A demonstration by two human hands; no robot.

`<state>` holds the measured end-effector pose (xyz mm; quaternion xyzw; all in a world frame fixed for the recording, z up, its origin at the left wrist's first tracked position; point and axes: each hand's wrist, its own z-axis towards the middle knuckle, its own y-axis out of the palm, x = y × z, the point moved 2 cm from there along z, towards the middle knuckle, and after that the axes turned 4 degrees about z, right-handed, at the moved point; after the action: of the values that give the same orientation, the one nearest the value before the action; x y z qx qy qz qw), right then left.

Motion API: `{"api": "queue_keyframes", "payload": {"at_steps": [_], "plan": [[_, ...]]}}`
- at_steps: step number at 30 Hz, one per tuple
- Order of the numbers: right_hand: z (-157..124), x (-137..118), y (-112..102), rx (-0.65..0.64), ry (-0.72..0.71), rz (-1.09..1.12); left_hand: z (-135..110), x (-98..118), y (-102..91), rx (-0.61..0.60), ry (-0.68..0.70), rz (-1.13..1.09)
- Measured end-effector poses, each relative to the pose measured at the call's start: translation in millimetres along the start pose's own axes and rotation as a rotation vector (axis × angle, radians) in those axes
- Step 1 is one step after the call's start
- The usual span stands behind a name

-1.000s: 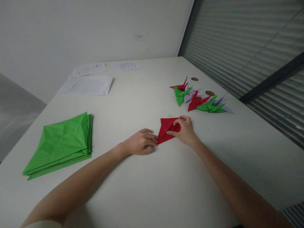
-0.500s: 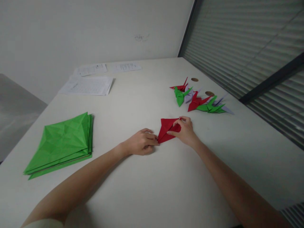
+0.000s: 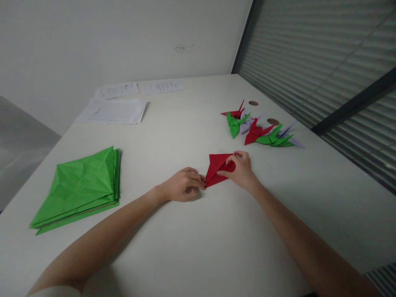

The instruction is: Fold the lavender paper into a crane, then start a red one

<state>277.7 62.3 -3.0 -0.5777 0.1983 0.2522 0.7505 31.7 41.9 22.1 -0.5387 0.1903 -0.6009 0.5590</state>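
A partly folded sheet of red origami paper (image 3: 215, 164) lies on the white table between my hands. My left hand (image 3: 185, 184) rests on the table with its fingers bent, the fingertips at the paper's lower left corner. From the right, my right hand (image 3: 240, 170) bends over the paper, thumb on a diagonal folded edge and fingers curled onto the upper right corner. That side of the paper is partly hidden under the right hand.
To the left lies a stack of creased green paper (image 3: 83, 181). Several folded paper cranes, among them a green crane (image 3: 234, 123) and a red crane (image 3: 255, 132), sit at the back right beside two round table holes. Printed sheets (image 3: 116, 111) lie at the back left; window blinds (image 3: 324, 53) border the right.
The fingers of my left hand have shifted very slightly at the paper's lower left corner. The right hand and the red paper look nearly the same.
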Motion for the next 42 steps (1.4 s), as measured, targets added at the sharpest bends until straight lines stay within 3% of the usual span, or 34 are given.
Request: {"api": "queue_keyframes", "payload": {"at_steps": [6, 16, 33, 42], "plan": [[0.6, -1.2, -0.8, 0.030, -0.037, 0.007, 2.5, 0.9, -4.2, -0.038, -0.063, -0.049], [-1.9, -3.9, -2.1, -0.004, -0.061, -0.047, 1.7, -1.1, -0.9, 0.016, -0.006, -0.059], [0.7, -0.2, -3.0, -0.031, -0.045, -0.110, 1.5, 1.6, 3.3, -0.049, -0.007, 0.032], [1.2, 1.0, -2.1, -0.047, -0.031, -0.142, 3.3, -1.8, -2.2, -0.026, -0.132, -0.160]]}}
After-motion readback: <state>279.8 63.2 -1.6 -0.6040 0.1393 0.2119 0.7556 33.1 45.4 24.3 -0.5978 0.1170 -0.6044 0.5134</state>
